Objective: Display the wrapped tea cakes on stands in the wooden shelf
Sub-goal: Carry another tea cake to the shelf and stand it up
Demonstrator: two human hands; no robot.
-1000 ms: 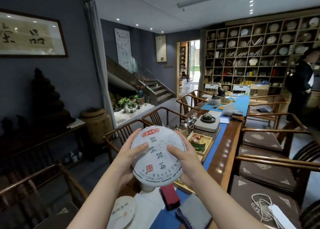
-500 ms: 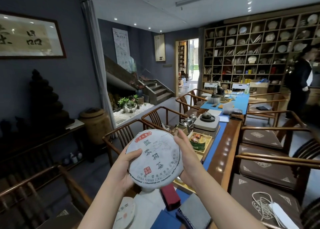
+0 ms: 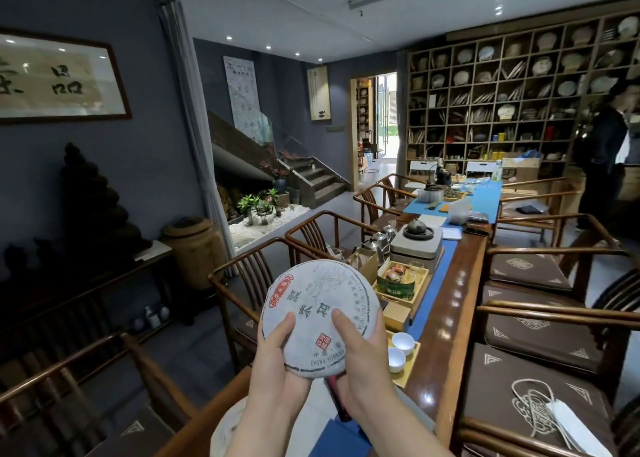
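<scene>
Both the left hand and right hand clamp their fingers round the lower rim of the wrapped tea cake, held face-up above the tabletop, the wooden shelf well apart, ahead and rightward.

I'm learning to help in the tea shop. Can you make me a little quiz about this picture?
1. True or false: both hands hold the wrapped tea cake.
2. Where is the wooden shelf? A) far across the room on the right B) right beside the hands C) under the stairs
3. Fill in: two small white ___ sit on a yellow tray near the right hand.

Key:
1. True. The left hand and right hand grip its lower edge, thumbs on its face.
2. A
3. cups
</scene>
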